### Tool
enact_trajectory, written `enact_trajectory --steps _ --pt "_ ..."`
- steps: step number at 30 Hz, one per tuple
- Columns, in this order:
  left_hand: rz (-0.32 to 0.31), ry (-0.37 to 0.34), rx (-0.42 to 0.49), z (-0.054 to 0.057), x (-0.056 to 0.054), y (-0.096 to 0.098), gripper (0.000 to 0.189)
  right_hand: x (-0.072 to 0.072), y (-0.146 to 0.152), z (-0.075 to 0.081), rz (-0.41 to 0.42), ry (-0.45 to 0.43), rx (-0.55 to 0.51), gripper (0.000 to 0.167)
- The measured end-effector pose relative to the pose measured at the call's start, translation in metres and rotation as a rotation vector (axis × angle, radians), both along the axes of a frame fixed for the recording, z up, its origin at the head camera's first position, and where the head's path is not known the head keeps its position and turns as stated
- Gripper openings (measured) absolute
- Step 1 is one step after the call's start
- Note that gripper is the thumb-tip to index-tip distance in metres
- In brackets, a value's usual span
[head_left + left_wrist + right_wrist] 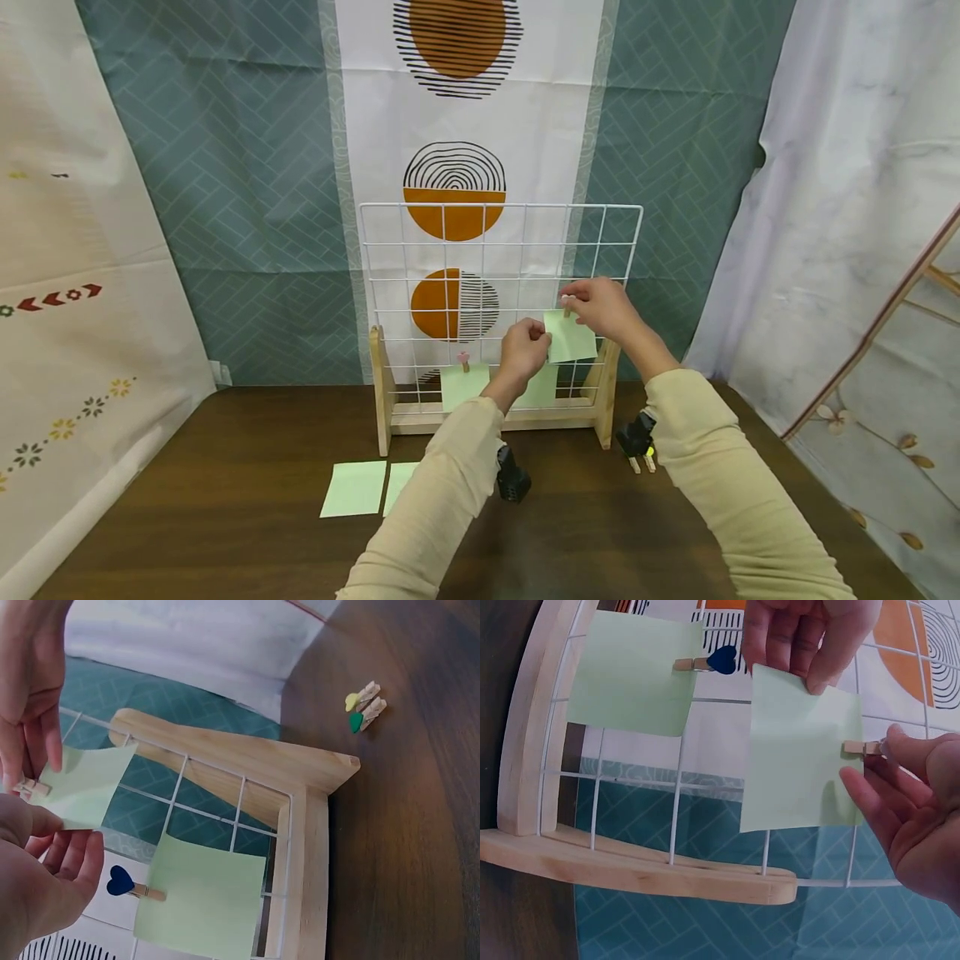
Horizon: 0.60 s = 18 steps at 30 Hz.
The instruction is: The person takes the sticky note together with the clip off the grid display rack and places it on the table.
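Note:
My left hand (523, 352) pinches the side edge of a pale green paper note (573, 340) against the white wire grid (501, 206). At the note's top edge, my right hand (604, 307) squeezes a small wooden clothespin (855, 748) between thumb and fingers. The clothespin's tip overlaps the paper; its decorated end is mostly hidden by the fingers. Lower on the grid hangs another green note (634, 675) under a clothespin with a dark blue heart (721, 660). To its left, a third note (459, 388) hangs from a clothespin with a pink heart (463, 357).
Wooden feet (381, 392) hold the grid upright on the dark table (247, 500). Flat at the front left lie green notes (354, 489), one partly behind my left sleeve. Clothespins with yellow and green hearts (356, 722) lie right of the stand. Patterned cloth hangs behind.

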<state>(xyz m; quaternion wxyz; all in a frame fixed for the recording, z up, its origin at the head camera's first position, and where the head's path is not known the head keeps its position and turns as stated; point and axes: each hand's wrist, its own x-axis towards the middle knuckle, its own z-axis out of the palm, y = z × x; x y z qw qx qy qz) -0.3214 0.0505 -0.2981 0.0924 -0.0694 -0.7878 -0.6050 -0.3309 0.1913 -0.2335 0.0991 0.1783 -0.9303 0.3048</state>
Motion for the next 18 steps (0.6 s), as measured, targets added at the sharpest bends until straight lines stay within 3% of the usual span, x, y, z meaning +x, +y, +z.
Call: enact_trajectory --steps 9,18 --pt "0.010 -0.006 0.003 -0.0006 -0.0013 -0.0002 0.013 -0.0028 0.0015 -0.0026 -0.034 0.039 -0.050 0.027" --pt "0.026 -0.010 -0.009 -0.0002 -0.0018 -0.0017 0.014 -0.0049 0.0008 -0.0025 -0.052 0.116 -0.019 0.023"
